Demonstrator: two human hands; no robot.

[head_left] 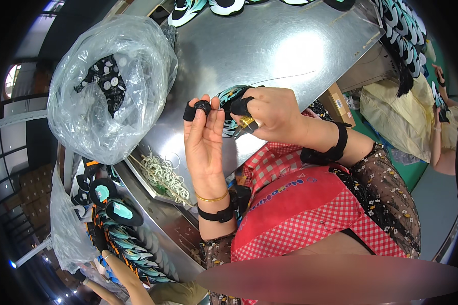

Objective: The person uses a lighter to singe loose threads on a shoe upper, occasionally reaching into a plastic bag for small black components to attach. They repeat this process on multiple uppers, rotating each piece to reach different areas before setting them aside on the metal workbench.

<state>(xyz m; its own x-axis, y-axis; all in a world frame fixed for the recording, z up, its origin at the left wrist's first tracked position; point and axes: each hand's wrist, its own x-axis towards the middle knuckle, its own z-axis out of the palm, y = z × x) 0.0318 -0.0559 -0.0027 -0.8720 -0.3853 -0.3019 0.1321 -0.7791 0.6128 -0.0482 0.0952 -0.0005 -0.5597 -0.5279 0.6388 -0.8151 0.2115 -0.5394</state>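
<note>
My left hand (pixel 205 140) is raised above the metal table, its fingertips pinching a small dark round piece (pixel 202 106). Black covers wrap some fingers on both hands. My right hand (pixel 276 113) is curled close beside it, with a pair of yellow-handled snips (pixel 246 122) in the palm, metal tips pointing down. Between the two hands runs a thin line, a needle or thread; I cannot tell which. Another fine thread (pixel 282 77) trails off to the right above my right hand. Behind the hands lies a teal, black and white shoe upper (pixel 229 96), partly hidden.
A clear plastic bag (pixel 142 66) of black pieces with white discs stands at left. Below it sits a tray of tangled pale cord (pixel 163 175). Stacked shoe uppers (pixel 132 244) line the lower left, where a co-worker's arms (pixel 124 277) reach in. More uppers (pixel 226 6) edge the table (pixel 213 51).
</note>
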